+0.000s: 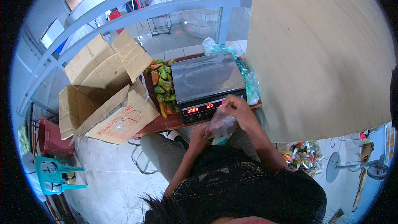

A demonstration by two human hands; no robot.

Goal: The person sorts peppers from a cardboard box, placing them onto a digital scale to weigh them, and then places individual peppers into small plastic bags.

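A clear plastic bag (pixel 224 125) hangs between my hands, in front of a digital weighing scale (pixel 206 77). My right hand (pixel 237 108) pinches the top of the bag, just before the right end of the scale's lit red display. Lower down, my left hand (pixel 200 135) grips the bag's left side; its contents are mostly hidden. Nothing rests on the scale's flat metal pan. Green and orange peppers (pixel 164 84) lie heaped along the scale's left side. Thin plastic bags (pixel 248 79), clear and greenish, are bunched behind and to its right.
An open cardboard box (pixel 121 118) leans at the left of the brown table (pixel 164 124). A large tan board (pixel 317 59) blocks the right side. Bagged produce (pixel 303 157) lies on the floor near a fan (pixel 377 171). A turquoise chair (pixel 51 174) and red bin (pixel 54 137) stand left.
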